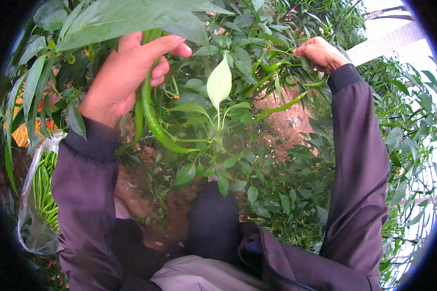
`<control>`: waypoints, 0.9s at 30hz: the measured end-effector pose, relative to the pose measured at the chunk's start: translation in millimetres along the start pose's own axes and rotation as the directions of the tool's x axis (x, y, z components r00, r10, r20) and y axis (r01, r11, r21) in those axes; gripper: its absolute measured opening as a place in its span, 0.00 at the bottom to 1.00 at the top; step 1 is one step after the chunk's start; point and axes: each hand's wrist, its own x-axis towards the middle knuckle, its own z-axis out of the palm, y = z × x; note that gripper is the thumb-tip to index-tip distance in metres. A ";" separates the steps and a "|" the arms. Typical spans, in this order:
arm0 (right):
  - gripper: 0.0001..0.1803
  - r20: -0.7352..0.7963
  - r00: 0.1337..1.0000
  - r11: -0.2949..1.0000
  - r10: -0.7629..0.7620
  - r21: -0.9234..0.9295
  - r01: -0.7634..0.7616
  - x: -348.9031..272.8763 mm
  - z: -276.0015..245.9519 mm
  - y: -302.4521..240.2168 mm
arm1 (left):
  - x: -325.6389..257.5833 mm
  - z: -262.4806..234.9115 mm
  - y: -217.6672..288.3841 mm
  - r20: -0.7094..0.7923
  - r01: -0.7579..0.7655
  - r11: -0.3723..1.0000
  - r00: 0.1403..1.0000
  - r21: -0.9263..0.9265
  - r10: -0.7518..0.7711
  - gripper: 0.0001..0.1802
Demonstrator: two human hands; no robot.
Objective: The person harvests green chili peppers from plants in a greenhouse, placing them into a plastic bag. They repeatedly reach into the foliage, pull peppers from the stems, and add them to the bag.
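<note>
Long green chili peppers (156, 127) hang down from my left hand (131, 72), whose fingers are curled round their upper ends. A broad leaf (131, 24) close to the camera covers part of that hand. Farther right, my right hand (321, 54) is closed in a pinch at a thin green stem (280, 51) on a pepper plant. Several green chili peppers (282, 107) dangle among the leaves below and left of its fingertips. Exactly what lies between those fingertips is too small to see fully.
A clear plastic bag (29, 208) filled with green chili peppers (44, 191) stands at the left, below an orange-yellow item (22, 133). Dense pepper plants (286, 165) surround my arms. Reddish soil (289, 116) shows between them. A pale beam (388, 44) crosses at upper right.
</note>
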 end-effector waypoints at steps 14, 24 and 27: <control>0.13 -0.251 0.968 0.868 0.012 0.484 0.114 -6.9 -14.6 32.8 | 0.9 -5.8 -6.4 0.002 0.008 1.000 1.000 -0.016 -0.008 0.12; 0.17 -0.587 0.806 0.867 -0.082 0.357 0.348 -0.6 -4.2 33.9 | 1.1 -11.4 -2.2 0.008 0.014 0.999 1.000 -0.030 -0.014 0.11; 0.17 -0.575 0.811 0.816 -0.109 0.415 0.404 0.3 -1.3 30.9 | 0.7 -13.5 -2.7 0.007 0.024 0.999 1.000 -0.027 -0.024 0.11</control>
